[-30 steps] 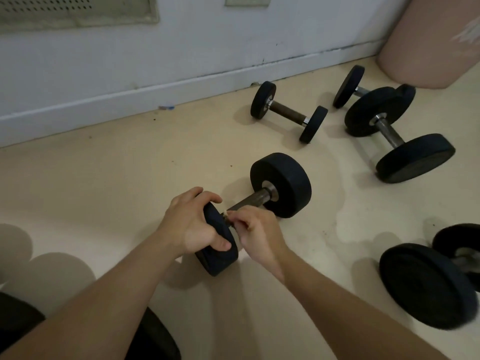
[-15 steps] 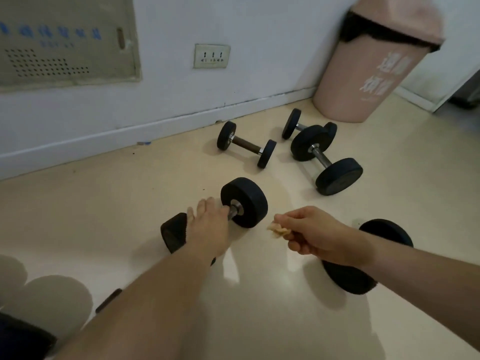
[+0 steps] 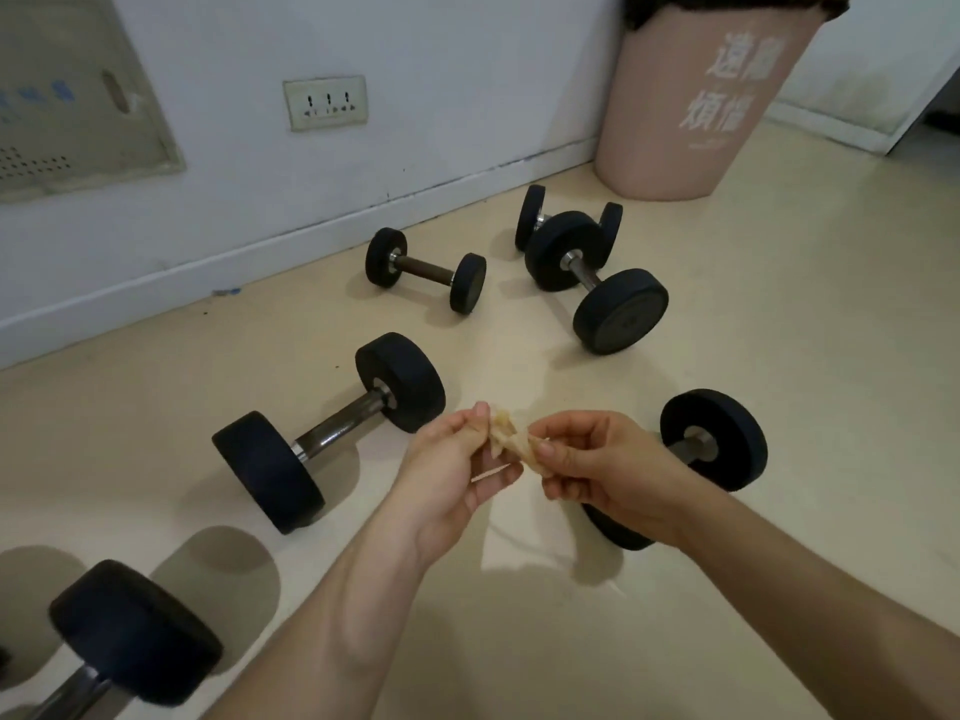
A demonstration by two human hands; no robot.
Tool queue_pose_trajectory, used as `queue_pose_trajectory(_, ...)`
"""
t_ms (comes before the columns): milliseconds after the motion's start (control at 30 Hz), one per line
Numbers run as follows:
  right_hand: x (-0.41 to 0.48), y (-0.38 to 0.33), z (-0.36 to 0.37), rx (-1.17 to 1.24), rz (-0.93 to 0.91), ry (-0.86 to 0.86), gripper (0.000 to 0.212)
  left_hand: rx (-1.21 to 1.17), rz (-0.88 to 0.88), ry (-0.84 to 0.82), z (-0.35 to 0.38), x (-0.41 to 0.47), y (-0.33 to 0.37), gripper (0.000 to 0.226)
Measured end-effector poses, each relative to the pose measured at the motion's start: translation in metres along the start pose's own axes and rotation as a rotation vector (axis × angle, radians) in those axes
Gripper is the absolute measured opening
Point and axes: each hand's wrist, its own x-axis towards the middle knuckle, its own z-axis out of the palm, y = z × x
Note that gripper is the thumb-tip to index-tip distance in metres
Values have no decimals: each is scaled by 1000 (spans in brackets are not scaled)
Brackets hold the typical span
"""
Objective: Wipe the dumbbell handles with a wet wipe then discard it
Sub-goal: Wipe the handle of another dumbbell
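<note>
A crumpled, yellowish wet wipe [image 3: 508,440] is pinched between my left hand [image 3: 457,472] and my right hand [image 3: 597,472], held above the floor in the middle of the view. Just left of my hands lies a black dumbbell with a metal handle [image 3: 340,431], untouched. Another dumbbell [image 3: 714,439] lies on the right, partly hidden behind my right hand. Several more dumbbells lie farther back: a small one [image 3: 426,270] and a larger one [image 3: 595,280]. A pink bin [image 3: 685,106] with a dark liner stands against the wall at the back right.
One more dumbbell [image 3: 130,631] lies at the bottom left corner. A white wall with a socket [image 3: 325,102] and a skirting board runs along the back. Bare beige floor stretches to the right, in front of the bin.
My left hand left the dumbbell and rose to join my right hand on the wipe. The view has lifted, showing more floor and the bin closer.
</note>
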Motion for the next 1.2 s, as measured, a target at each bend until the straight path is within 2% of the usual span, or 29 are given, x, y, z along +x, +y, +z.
queue_pose_trajectory(67,-4,9,-21,55,-58,23,24,-200,-80,-64,22,1,-11,31)
queue_pose_trajectory(133,-7,19,-39,148,-107,54,21,-259,-148,-130,43,4,-24,42)
queue_pose_trajectory(200,-9,32,-55,228,-105,91,14,-79,-157,-124,61,9,-40,47)
queue_pose_trajectory(267,-11,45,-69,219,-76,130,15,118,-112,-83,73,14,-56,35)
queue_pose_trajectory(367,-13,61,-94,204,-40,183,30,159,-43,6,83,21,-75,21)
queue_pose_trajectory(467,-16,65,-117,295,86,219,42,154,-17,121,96,31,-85,9)
queue_pose_trajectory(567,-19,71,-143,206,90,165,55,237,17,169,115,43,-93,16)
queue_pose_trajectory(667,-21,69,-161,14,-70,18,40,401,69,157,130,55,-98,35)
queue_pose_trajectory(733,-17,72,-168,16,-98,81,17,461,66,157,136,60,-101,44)
queue_pose_trajectory(800,-13,76,-172,71,-55,165,6,486,40,125,140,63,-104,50)
queue_pose_trajectory(867,-9,81,-175,159,-43,215,6,588,1,59,141,65,-108,46)
queue_pose_trajectory(967,-11,84,-180,413,-63,398,8,791,-57,-9,141,67,-117,31)
queue_pose_trajectory(1033,-18,87,-185,354,-71,446,8,822,-61,6,140,70,-122,26)
queue_pose_trajectory(1100,-25,94,-189,218,-40,354,11,789,-10,30,144,75,-123,22)
queue_pose_trajectory(1200,-31,102,-188,266,13,195,23,864,107,28,152,88,-122,18)
